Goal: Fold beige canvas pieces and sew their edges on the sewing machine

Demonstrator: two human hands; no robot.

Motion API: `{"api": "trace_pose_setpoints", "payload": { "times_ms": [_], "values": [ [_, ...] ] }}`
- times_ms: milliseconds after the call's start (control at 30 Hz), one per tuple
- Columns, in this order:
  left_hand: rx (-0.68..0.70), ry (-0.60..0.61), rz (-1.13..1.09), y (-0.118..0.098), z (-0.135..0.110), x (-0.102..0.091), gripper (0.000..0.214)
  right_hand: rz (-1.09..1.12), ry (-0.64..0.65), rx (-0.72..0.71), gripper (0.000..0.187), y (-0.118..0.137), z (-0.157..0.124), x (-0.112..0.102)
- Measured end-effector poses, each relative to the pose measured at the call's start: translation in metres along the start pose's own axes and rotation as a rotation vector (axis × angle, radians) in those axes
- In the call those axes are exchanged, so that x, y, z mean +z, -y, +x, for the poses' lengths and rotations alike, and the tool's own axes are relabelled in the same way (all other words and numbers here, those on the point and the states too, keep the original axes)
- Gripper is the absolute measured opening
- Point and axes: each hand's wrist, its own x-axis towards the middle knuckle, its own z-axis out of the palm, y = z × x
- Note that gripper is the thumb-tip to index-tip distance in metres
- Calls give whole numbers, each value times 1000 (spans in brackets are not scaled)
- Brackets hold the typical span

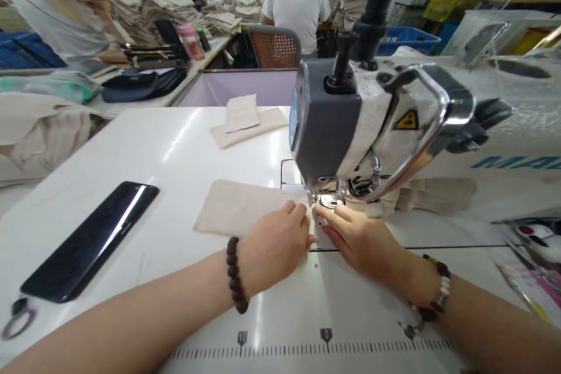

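Note:
A beige fabric piece point(236, 207) lies flat on the white sewing table point(144, 158), its right end under the presser foot point(326, 200) of the sewing machine point(350, 123). My left hand point(274, 245) rests on the fabric's right edge, fingers curled and pressing down beside the needle. Fingers together, my right hand point(357, 236) pinches the fabric just in front of the presser foot. Both wrists wear bead bracelets.
A black phone point(90, 239) lies at the left, small scissors point(17, 315) near the front left corner. More beige pieces point(245, 123) lie at the table's back. Sewn fabric point(433, 196) sits behind the machine. People work at stacked fabric tables behind.

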Motion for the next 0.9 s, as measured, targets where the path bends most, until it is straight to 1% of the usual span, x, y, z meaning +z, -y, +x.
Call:
{"api": "trace_pose_setpoints", "payload": {
  "times_ms": [233,367,467,567,667,833,900],
  "values": [
    [92,-23,50,-5,-1,1,30,6,89,-7,32,-2,0,-3],
    [111,-34,10,-7,-3,1,28,23,82,-14,35,-5,0,-1],
    [117,-5,-33,-6,-7,-3,20,54,42,-119,29,-6,-3,-2],
    [113,84,-123,-5,-12,-9,9,84,4,-286,29,-3,-8,-5],
    [117,134,-137,-7,-14,-10,13,84,-17,-368,29,2,-12,-9],
    [89,112,-135,-7,-12,-2,14,61,-22,-339,28,3,-13,-8],
    [74,82,-158,-4,-10,0,14,45,-32,-311,28,2,-12,-7]
  ]
}}
